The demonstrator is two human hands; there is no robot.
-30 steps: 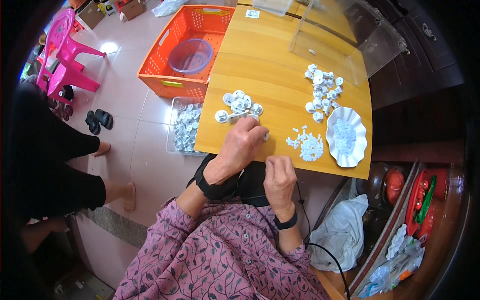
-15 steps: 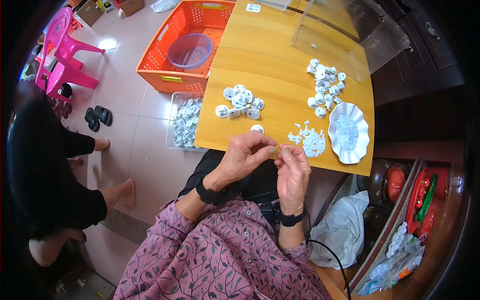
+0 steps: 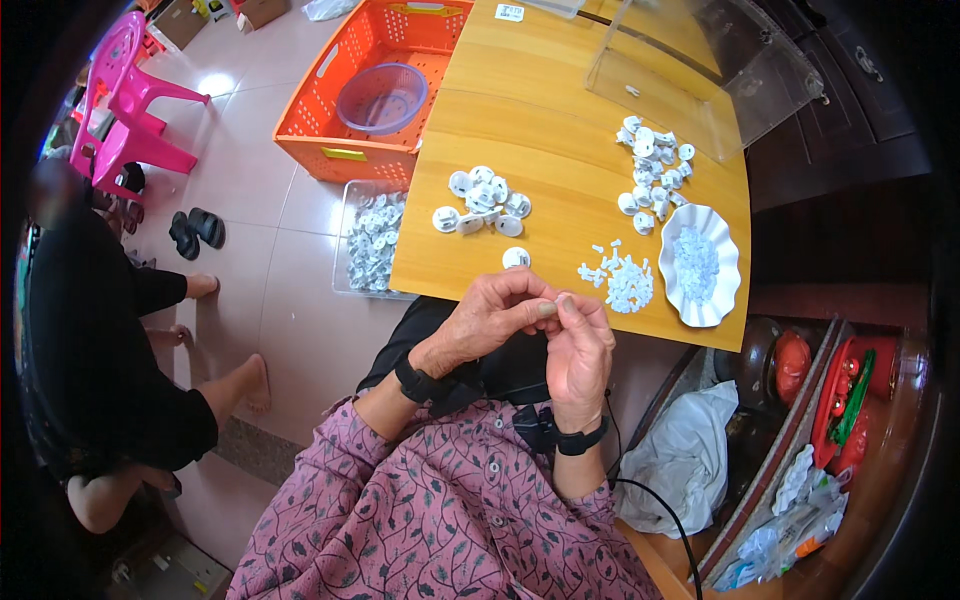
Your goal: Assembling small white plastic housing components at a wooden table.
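Observation:
At the table's near edge my left hand (image 3: 492, 312) and my right hand (image 3: 580, 350) meet fingertip to fingertip, both pinched closed. Whatever lies between the fingertips is too small and covered to make out. Just beyond my left hand sits a single round white plastic piece (image 3: 516, 258). Farther off is a pile of similar round white pieces (image 3: 486, 200) with slots and raised parts. To the right of my hands lies a heap of tiny white plastic pegs (image 3: 628, 285). Beside it, a white wavy-edged dish (image 3: 731, 268) holds small pale-blue translucent bits (image 3: 695, 262).
More white plastic parts (image 3: 655, 170) lie at the table's right, near a clear plastic box (image 3: 700, 75). Left of the wooden table (image 3: 540, 120) stand an orange crate (image 3: 345, 165) and a clear bin of parts (image 3: 372, 245). A person in black (image 3: 110, 340) sits at left.
My joined hands have shifted slightly, the right one a little to the left, and the fingertips press closer together. The person at left has moved a little.

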